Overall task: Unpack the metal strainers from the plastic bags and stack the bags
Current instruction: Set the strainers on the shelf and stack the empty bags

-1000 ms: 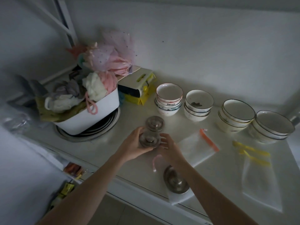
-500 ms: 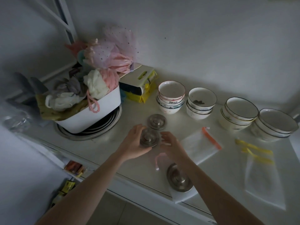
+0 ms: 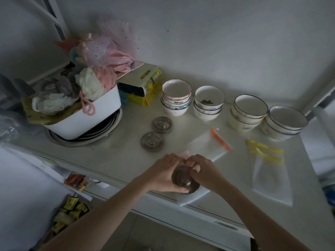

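Near edge, centre: both hands closed around bagged strainer, lying in its clear bag at the counter lip.
Left hand: curled round the strainer's left side, fingers together, thumb tip under the near rim; clamped on it through the plastic.
Right hand: fingertips pinched together at the bag's pink zip end, just far of the strainer; pinching the bag.
Change from a second ago: both hands then farther out, holding a bare strainer above the counter; now drawn back to the near edge.
Near unpacked strainer: held a second ago, now set flat on the counter, free of both hands.
Far unpacked strainer: just beyond it, unmoved.
Orange-zip bag: empty, flat, right of the hands, as before.
Yellow-zip bags: flat, far right, well apart from the hands, unmoved.
Bowls: four stacks in a row along the far side.
White tub: far left, heaped with cloths and bags.
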